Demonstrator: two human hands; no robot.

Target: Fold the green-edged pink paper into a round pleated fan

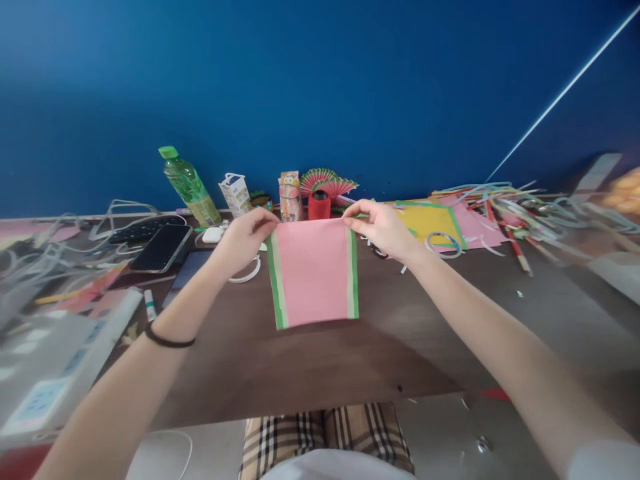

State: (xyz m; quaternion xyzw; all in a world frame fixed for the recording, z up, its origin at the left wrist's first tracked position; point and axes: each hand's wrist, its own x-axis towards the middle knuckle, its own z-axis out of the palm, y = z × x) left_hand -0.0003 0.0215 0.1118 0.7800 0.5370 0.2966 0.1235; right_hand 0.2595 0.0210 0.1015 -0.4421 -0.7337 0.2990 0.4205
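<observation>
A pink sheet of paper [315,273] hangs in front of me above the brown table. Pale and green strips run down its left and right sides. My left hand [250,233] pinches its top left corner between thumb and fingers. At the top right corner, my right hand [377,227] grips it the same way. Behind the sheet stand a red cylinder [319,205], a small patterned carton [290,197] and a pleated pink fan with a green edge [315,179].
Left of the sheet are a green-capped bottle [190,187], a white carton [235,193], a phone [163,248] and tangled cables. Yellow paper with a green border [430,223] lies on the right, beside a heap of thin strips [510,207]. A blue wall [320,87] closes the back.
</observation>
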